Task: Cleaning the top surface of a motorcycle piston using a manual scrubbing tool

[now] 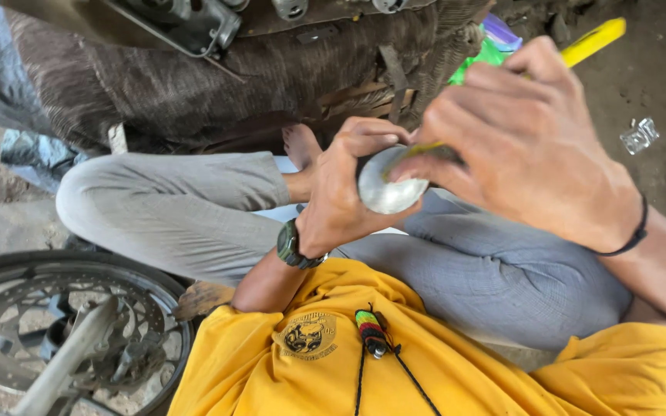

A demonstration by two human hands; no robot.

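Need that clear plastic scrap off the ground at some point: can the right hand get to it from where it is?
Probably yes. The clear plastic scrap lies on bare ground to the right of the right hand, with nothing between them. But that hand holds a yellow-handled tool against the round metal part in the left hand, so it isn't free.

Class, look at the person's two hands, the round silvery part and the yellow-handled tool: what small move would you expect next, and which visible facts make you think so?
Probably a short push or twist of the yellow-handled tool against the round silvery part. The left hand cups that part firmly, and the right hand pinches the tool with its tip already on the part's upper face, so the tool looks placed to work there.
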